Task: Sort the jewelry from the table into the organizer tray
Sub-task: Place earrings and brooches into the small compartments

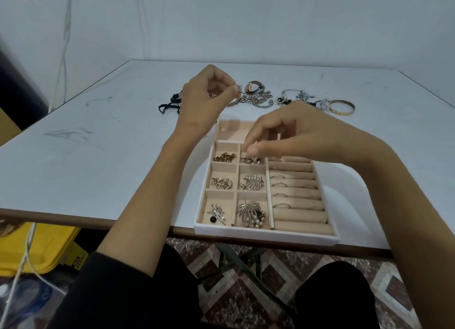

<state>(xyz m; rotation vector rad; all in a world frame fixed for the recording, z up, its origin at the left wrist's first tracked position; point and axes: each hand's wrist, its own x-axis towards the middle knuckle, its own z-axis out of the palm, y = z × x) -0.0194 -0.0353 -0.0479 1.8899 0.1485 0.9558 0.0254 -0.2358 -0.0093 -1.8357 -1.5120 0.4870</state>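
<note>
Hovering over an earring compartment of the tray, the right hand pinches a tiny item, likely needing a gentle drop, while the left hand pinches a silver piece above the table's jewelry pile.

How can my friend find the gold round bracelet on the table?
Start at the white table and look past the organizer tray to the row of loose jewelry behind it. The gold bangle lies at the far right end of that row. Unlike the tangled silvery pieces beside it, it is one plain, solid hoop.
</note>
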